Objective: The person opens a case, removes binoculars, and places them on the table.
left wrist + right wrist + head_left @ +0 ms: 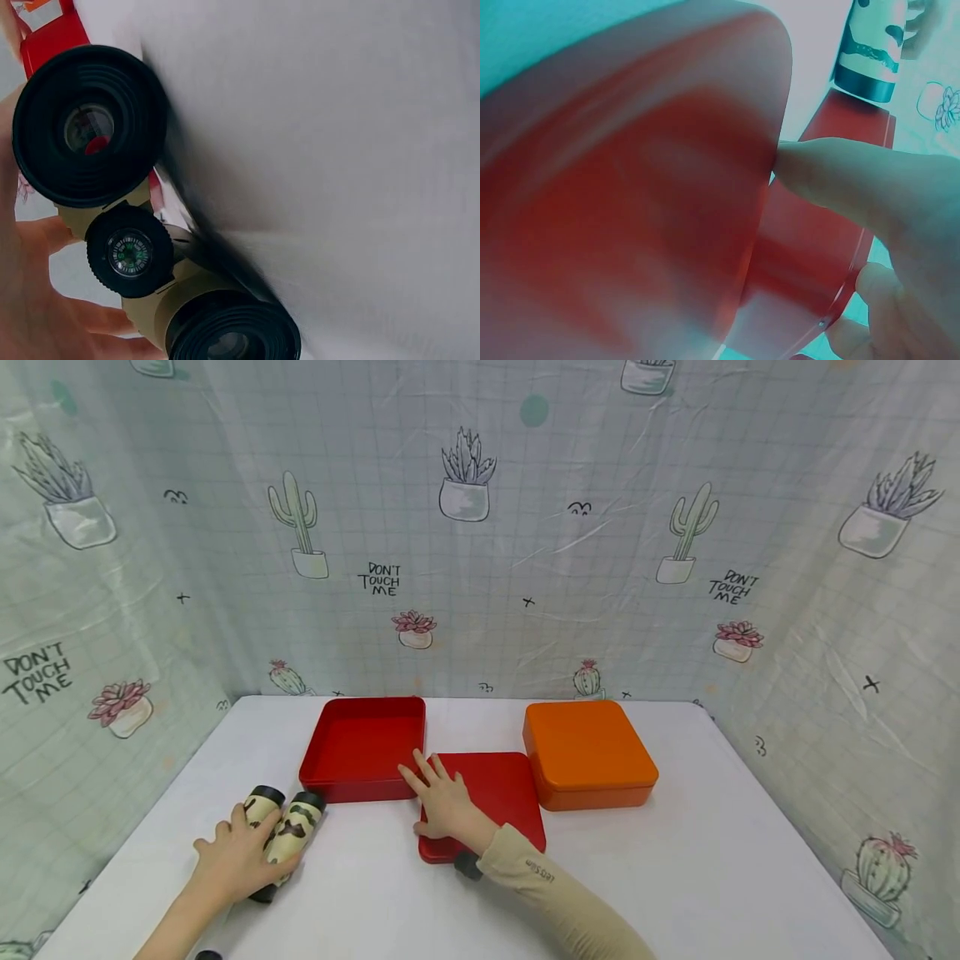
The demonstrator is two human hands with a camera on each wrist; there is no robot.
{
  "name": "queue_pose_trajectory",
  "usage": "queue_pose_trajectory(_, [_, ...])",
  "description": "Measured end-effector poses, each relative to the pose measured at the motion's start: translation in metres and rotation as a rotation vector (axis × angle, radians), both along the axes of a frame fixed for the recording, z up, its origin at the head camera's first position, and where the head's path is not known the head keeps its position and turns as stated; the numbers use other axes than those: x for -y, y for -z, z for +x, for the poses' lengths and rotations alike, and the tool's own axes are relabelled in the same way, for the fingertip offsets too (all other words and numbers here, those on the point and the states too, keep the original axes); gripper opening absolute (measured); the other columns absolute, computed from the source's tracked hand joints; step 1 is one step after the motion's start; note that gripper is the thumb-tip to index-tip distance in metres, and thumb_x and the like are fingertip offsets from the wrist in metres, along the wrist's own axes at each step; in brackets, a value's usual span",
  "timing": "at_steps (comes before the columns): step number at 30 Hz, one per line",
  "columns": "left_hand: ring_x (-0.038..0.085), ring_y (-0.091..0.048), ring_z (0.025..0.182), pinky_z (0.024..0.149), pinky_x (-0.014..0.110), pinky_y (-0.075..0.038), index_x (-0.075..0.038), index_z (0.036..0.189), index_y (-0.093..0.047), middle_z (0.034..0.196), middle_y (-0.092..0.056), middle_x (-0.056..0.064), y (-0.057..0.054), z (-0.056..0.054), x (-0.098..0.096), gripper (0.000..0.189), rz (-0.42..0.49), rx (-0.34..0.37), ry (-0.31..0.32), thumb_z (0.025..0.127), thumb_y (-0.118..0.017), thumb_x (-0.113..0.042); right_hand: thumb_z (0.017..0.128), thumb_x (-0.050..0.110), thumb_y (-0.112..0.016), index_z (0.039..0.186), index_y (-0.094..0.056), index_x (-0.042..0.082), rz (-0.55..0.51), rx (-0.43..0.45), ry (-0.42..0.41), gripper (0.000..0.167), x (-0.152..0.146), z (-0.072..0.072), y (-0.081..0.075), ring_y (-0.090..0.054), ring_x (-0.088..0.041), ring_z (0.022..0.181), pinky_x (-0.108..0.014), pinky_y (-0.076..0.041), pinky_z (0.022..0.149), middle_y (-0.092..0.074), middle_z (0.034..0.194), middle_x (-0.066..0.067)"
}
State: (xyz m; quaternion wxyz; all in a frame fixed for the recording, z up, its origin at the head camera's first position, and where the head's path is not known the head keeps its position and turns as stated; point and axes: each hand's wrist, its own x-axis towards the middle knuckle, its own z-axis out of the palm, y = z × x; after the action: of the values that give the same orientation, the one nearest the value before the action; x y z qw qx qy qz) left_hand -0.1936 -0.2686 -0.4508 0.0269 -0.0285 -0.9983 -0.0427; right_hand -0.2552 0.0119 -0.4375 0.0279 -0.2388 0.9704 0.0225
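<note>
White table (675, 893): orange box (588, 747) at far edge, right; open red box (356, 791) at far edge, left; lid (495, 802) between, closer in. Binoculars (297, 821) near left edge, gripped by left hand (238, 856). Right hand (447, 803) splayed, thumb touching lid, nothing gripped.

glossy red lid (501, 797) and orange box (588, 745), ridged matt eyepiece (89, 127), creased, sheeny backdrop (525, 556).
</note>
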Motion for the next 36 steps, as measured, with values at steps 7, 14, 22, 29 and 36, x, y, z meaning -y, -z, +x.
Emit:
queue_pose_trajectory(7, [0.054,-0.043,0.086,0.064,0.075,-0.032,-0.001,0.120,-0.048,0.112,-0.032,0.043,-0.001,0.000,0.002,0.080,0.004,0.027,-0.007,0.065,-0.064,-0.057,0.070,0.044,-0.069,0.143,-0.009,0.029,-0.005,0.005,0.001,0.096,0.002,0.000,0.001,-0.017,-0.024,0.137,-0.045,-0.037,0.101,-0.003,0.152,-0.001])
queue_pose_trajectory(14, [0.057,-0.042,0.089,0.065,0.077,-0.030,-0.002,0.121,-0.047,0.117,-0.030,0.044,-0.002,0.001,0.003,0.082,0.010,0.033,-0.011,0.066,-0.062,-0.060,0.070,0.043,-0.070,0.144,-0.009,0.028,-0.015,0.013,0.001,0.096,0.002,0.000,0.000,-0.016,-0.025,0.138,-0.045,-0.037,0.101,-0.003,0.152,-0.001])
queue_pose_trajectory(22, [0.059,-0.041,0.090,0.066,0.077,-0.027,-0.005,0.122,-0.047,0.122,-0.029,0.044,-0.005,0.005,0.002,0.082,0.014,0.012,-0.012,0.068,-0.056,-0.066,0.074,0.038,-0.067,0.144,-0.011,0.026,-0.122,0.075,-0.011,0.091,-0.002,-0.001,-0.002,-0.015,-0.026,0.138,-0.048,-0.037,0.100,-0.003,0.152,-0.001])
queue_pose_trajectory(29, [0.056,-0.042,0.092,0.067,0.076,-0.027,-0.006,0.123,-0.048,0.125,-0.032,0.039,-0.010,0.014,-0.004,0.078,0.010,-0.020,-0.003,0.071,-0.055,-0.063,0.079,0.036,-0.062,0.144,-0.012,0.024,-0.162,0.106,-0.026,0.083,-0.011,0.002,-0.002,-0.010,-0.027,0.139,-0.048,-0.036,0.101,-0.004,0.152,0.001])
queue_pose_trajectory(36, [0.055,-0.042,0.099,0.072,0.077,-0.027,-0.007,0.123,-0.049,0.125,-0.038,0.034,-0.021,0.024,-0.020,0.074,0.030,-0.065,0.007,0.075,-0.051,-0.063,0.081,0.035,-0.061,0.143,-0.018,0.019,-0.225,0.119,-0.055,0.076,-0.031,0.012,-0.012,-0.010,-0.028,0.139,-0.052,-0.035,0.100,-0.011,0.152,-0.001])
